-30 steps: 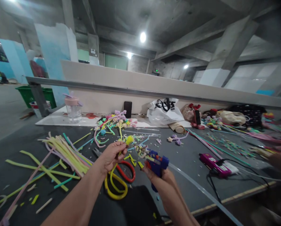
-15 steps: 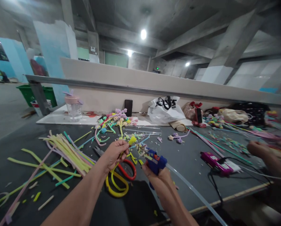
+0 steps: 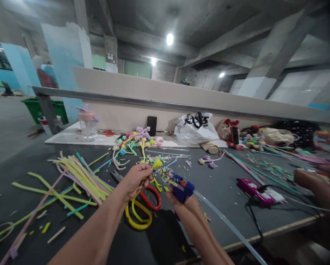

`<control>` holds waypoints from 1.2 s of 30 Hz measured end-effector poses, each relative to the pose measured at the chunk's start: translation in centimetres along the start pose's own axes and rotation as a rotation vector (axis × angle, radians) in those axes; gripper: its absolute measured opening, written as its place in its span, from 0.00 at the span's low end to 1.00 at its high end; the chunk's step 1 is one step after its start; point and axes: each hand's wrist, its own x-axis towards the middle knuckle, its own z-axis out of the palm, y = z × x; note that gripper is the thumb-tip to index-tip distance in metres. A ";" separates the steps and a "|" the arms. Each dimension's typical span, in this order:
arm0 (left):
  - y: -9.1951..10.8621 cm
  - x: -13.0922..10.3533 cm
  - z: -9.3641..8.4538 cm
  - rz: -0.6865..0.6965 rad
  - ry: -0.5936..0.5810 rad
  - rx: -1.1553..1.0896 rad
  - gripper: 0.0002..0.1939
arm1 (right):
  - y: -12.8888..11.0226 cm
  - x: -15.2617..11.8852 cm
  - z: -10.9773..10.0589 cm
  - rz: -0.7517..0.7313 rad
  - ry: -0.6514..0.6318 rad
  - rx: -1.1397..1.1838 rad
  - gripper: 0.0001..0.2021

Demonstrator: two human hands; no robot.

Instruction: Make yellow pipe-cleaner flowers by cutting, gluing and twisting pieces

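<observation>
Pinched in my left hand (image 3: 139,179) is a yellow fuzzy stem, its flower-like yellow tip (image 3: 157,164) standing out past the fingers. My right hand (image 3: 185,208) is closed around a blue glue gun (image 3: 182,188), whose nozzle points left toward the yellow tip without visibly touching it. A long clear glue stick (image 3: 223,217) runs out of the gun's back. Under my left wrist lie scissors (image 3: 139,215) with one red and one yellow handle. Small yellow pieces (image 3: 157,185) and mixed scraps lie on the table between my hands.
Pastel fuzzy stems (image 3: 83,176) are heaped at left. Finished-looking fuzzy flowers (image 3: 141,136) lie at the back, near a lidded cup (image 3: 88,125), a phone (image 3: 152,126) and a white bag (image 3: 196,128). A purple power strip (image 3: 256,191) with cords sits right, near another person's hand (image 3: 308,180).
The view has shifted slightly, so everything sits a little further right. My hands keep nearly the same pose and grip. The other person's hands at right have moved a little.
</observation>
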 end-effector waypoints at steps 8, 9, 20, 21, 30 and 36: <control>-0.3 0.3 -0.3 -0.009 0.000 0.015 0.13 | -0.7 -0.1 -0.9 -0.069 -0.114 -0.009 0.16; -0.2 0.2 -0.3 -0.009 0.001 0.016 0.13 | -0.8 -0.1 -1.0 -0.076 -0.128 -0.005 0.17; -0.3 0.2 -0.5 0.000 -0.020 0.028 0.13 | -1.3 0.3 -1.3 0.029 -0.098 -0.046 0.16; -0.3 0.2 -0.5 -0.001 -0.021 0.026 0.13 | -1.3 0.3 -1.3 0.035 -0.104 -0.050 0.16; -0.3 0.3 -0.4 -0.014 -0.018 -0.014 0.13 | -1.8 0.1 -1.7 0.047 -0.191 0.077 0.17; -0.6 0.6 -1.4 -0.048 -0.055 -0.087 0.10 | -1.0 0.9 -2.7 0.160 -0.306 0.492 0.16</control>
